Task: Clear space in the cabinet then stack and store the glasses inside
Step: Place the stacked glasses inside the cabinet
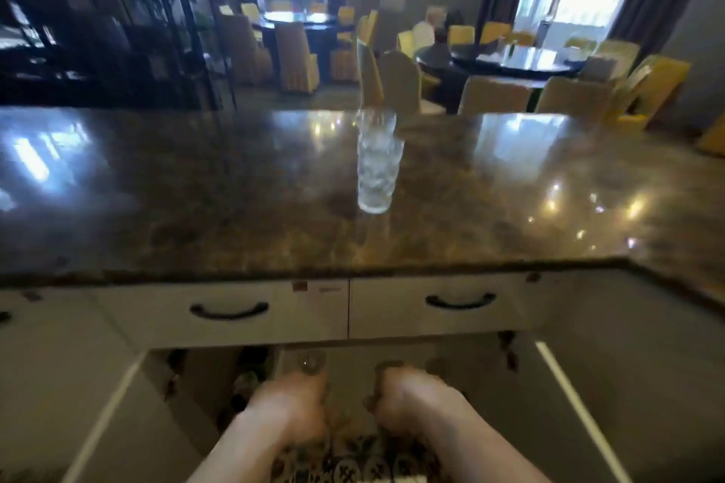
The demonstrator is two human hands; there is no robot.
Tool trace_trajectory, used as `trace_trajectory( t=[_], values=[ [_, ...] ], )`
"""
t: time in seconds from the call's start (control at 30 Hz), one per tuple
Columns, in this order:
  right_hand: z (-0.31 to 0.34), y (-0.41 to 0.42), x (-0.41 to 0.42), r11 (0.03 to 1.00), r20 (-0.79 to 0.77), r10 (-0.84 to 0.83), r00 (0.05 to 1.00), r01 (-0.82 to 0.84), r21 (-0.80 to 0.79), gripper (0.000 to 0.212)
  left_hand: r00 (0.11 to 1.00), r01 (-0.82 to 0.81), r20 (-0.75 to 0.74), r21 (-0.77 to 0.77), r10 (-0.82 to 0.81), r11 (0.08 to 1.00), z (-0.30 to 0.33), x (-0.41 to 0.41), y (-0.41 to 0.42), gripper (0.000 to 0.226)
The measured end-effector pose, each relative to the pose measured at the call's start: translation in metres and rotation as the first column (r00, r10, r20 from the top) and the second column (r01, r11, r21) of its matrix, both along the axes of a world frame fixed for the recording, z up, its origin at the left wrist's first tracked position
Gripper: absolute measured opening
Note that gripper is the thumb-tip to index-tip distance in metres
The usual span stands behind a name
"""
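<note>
Glasses (377, 161): stacked upright on the surface (196, 188), centre, well apart from both hands.
Cabinet (353, 384): doors open below.
Left hand (290, 400): grip cannot be told, blurred.
Right hand (404, 396): likewise unclear.
Advice: shift the cabinet's contents sideways gently, keeping a central gap.

Both cabinet doors (117, 396) stand swung wide, leaving the opening (353, 361) under the drawers (235, 310) reachable from the front. Two hands (290, 400) fill its middle; dark items (251, 369) crowd its left. Only stacked glasses (377, 161) interrupt the countertop (196, 188).
</note>
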State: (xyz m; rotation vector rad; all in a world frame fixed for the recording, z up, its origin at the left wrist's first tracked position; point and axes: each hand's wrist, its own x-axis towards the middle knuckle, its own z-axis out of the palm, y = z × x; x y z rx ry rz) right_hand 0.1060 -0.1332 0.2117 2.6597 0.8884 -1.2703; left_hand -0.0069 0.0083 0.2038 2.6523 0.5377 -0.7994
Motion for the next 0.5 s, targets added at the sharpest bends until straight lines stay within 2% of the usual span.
trace_trajectory(
  t=[0.13,0.23,0.33,0.4,0.5],
  values=[
    [0.108,-0.002,0.01,0.995,0.102,-0.062,0.993,0.053,0.086,0.056,0.989,-0.008,0.149,0.059,-0.001,0.998,0.112,0.003,0.002,0.064],
    [0.172,-0.002,0.025,0.982,0.2,-0.084,0.976,0.047,0.183,0.058,0.938,-0.043,0.347,0.08,0.012,0.996,0.175,0.017,0.007,0.058],
    [0.218,-0.001,0.041,0.951,0.321,-0.117,0.94,0.013,0.308,0.048,0.821,-0.108,0.569,0.085,0.04,0.99,0.214,0.039,0.013,0.052],
    [0.236,0.002,0.051,0.915,0.394,-0.165,0.904,-0.01,0.404,0.042,0.721,-0.131,0.692,0.109,0.02,0.985,0.226,0.055,0.018,0.057],
    [0.246,0.011,0.068,0.857,0.468,-0.218,0.857,-0.061,0.511,0.045,0.622,-0.146,0.782,0.163,-0.037,0.976,0.234,0.083,0.029,0.069]
  ],
)
